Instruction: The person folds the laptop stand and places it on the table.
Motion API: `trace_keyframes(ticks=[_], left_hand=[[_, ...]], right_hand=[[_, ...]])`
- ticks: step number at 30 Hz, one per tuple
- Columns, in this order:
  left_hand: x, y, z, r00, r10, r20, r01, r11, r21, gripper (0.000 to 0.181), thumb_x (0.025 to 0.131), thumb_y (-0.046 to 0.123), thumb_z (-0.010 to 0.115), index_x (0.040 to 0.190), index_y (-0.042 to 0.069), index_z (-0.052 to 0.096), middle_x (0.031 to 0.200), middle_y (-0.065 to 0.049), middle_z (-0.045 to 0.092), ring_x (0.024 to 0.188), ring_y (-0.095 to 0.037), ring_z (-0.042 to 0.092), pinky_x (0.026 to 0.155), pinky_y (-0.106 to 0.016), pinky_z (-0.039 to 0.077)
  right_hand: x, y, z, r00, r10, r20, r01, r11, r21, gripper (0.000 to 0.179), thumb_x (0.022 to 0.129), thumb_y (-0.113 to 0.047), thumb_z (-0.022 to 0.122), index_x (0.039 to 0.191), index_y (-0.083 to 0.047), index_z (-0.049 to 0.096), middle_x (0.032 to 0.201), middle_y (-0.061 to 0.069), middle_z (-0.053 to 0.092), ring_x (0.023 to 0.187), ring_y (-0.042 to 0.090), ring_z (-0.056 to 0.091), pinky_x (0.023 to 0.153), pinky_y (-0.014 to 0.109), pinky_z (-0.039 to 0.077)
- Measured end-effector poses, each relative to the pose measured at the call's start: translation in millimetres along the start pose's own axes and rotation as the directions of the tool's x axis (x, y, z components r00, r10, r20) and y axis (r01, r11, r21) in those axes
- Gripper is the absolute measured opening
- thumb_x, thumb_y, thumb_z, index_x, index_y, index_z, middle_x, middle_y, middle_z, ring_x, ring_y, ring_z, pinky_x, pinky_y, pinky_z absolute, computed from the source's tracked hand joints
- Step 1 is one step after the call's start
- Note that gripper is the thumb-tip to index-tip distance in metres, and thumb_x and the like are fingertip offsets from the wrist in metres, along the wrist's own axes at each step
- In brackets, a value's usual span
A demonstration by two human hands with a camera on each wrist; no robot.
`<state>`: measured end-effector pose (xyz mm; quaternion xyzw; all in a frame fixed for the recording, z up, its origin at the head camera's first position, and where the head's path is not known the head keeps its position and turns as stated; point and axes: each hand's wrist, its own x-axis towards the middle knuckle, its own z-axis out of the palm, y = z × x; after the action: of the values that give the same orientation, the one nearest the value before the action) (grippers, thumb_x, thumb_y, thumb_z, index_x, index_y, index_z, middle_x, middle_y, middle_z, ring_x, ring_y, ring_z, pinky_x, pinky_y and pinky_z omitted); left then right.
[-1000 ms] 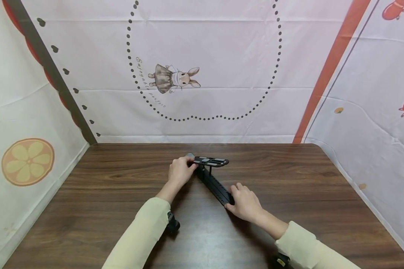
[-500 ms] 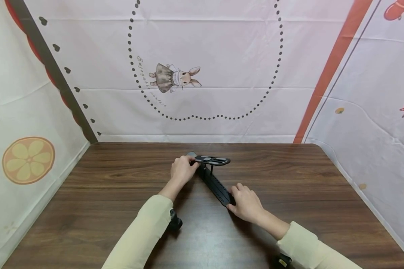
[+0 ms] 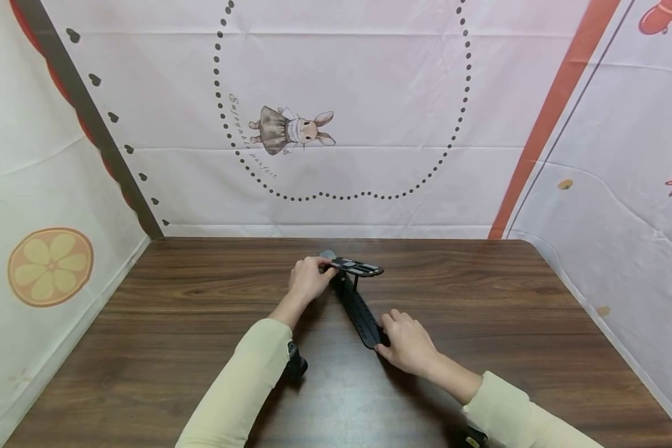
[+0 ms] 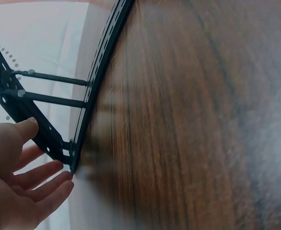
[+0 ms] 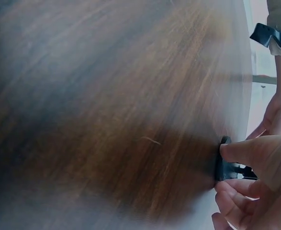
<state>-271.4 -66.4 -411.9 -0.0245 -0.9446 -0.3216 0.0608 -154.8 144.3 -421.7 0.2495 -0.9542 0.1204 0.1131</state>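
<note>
A black folding laptop stand (image 3: 356, 310) stands on the wooden table, its long slotted base running from far left to near right. Its upper plate (image 3: 359, 267), with grey pads, is raised at a slant. In the left wrist view, two thin rods (image 4: 59, 99) join plate and base. My left hand (image 3: 308, 280) pinches the far end at the hinge, thumb on the raised arm (image 4: 44, 132). My right hand (image 3: 407, 342) grips the near end of the base. In the right wrist view its thumb and fingers close on that end (image 5: 222, 160), hiding part of it.
The brown wooden table (image 3: 201, 373) ends at a back edge against a white printed cloth (image 3: 369, 93). Similar cloth hangs at both sides. Black wrist cameras (image 3: 295, 362) sit below the sleeves, close over the tabletop.
My left hand has shifted slightly right with the stand's far end. The stand has turned a little clockwise, while my right hand stays almost in place on the near end.
</note>
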Motion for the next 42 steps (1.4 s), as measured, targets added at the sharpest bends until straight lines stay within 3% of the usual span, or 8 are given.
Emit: trace_keyframes(ticks=[3,15,23,28,32,42], left_hand=[[3.2,-1.3,0.6,1.0,0.022,0.022,-0.021,1.0,-0.015,0.032,0.088,0.036,0.06,0.114,0.02,0.066,0.111,-0.003,0.067,0.1,-0.023,0.061,0.077,-0.037,0.05],[9.8,-0.3,5.1,0.994,0.083,0.065,-0.078,0.994,-0.071,0.033,0.089,0.031,0.058,0.118,0.016,0.064,0.118,-0.005,0.063,0.113,-0.025,0.055,0.089,-0.042,0.045],[11.8,2.4,10.0,0.991,0.095,0.092,-0.087,0.992,-0.088,0.036,0.092,0.03,0.055,0.123,0.014,0.06,0.123,-0.007,0.06,0.117,-0.027,0.052,0.092,-0.044,0.043],[12.4,3.3,12.7,0.991,0.091,0.093,-0.083,0.992,-0.095,0.036,0.092,0.03,0.055,0.123,0.013,0.06,0.124,-0.008,0.06,0.119,-0.027,0.051,0.095,-0.045,0.041],[13.1,2.7,13.4,0.991,0.095,0.09,-0.086,0.992,-0.095,0.035,0.092,0.029,0.055,0.123,0.013,0.06,0.123,-0.008,0.06,0.119,-0.027,0.051,0.095,-0.045,0.041],[11.9,-0.5,9.7,0.989,0.098,0.114,-0.084,0.989,-0.124,0.036,0.093,0.029,0.053,0.125,0.014,0.058,0.126,-0.007,0.058,0.121,-0.026,0.049,0.096,-0.045,0.04]], right_hand=[[-0.9,1.0,0.1,1.0,-0.025,0.006,0.025,1.0,0.013,0.033,0.068,-0.018,0.079,0.093,-0.004,0.063,0.077,0.001,0.054,0.069,0.015,0.051,0.054,0.026,0.041],[-0.4,8.6,6.8,0.993,-0.12,-0.012,0.121,0.992,0.045,0.025,0.07,-0.016,0.078,0.088,-0.009,0.062,0.075,-0.005,0.05,0.067,0.01,0.046,0.057,0.023,0.04],[10.6,25.3,8.0,0.957,-0.291,-0.026,0.291,0.957,-0.001,0.031,0.071,-0.028,0.078,0.091,-0.012,0.062,0.084,-0.003,0.052,0.069,0.01,0.045,0.058,0.024,0.039],[16.3,32.6,7.3,0.933,-0.36,0.013,0.36,0.933,0.008,0.045,0.075,-0.034,0.075,0.111,-0.011,0.063,0.108,0.003,0.058,0.093,0.019,0.055,0.069,0.034,0.048],[18.6,34.4,6.7,0.921,-0.388,0.031,0.387,0.921,0.041,0.046,0.077,-0.034,0.073,0.115,-0.01,0.063,0.119,0.005,0.059,0.107,0.025,0.054,0.08,0.041,0.049],[18.4,23.4,9.6,0.926,-0.377,0.016,0.377,0.926,0.012,0.04,0.078,-0.035,0.072,0.11,-0.011,0.067,0.113,0.004,0.062,0.097,0.021,0.056,0.076,0.038,0.049]])
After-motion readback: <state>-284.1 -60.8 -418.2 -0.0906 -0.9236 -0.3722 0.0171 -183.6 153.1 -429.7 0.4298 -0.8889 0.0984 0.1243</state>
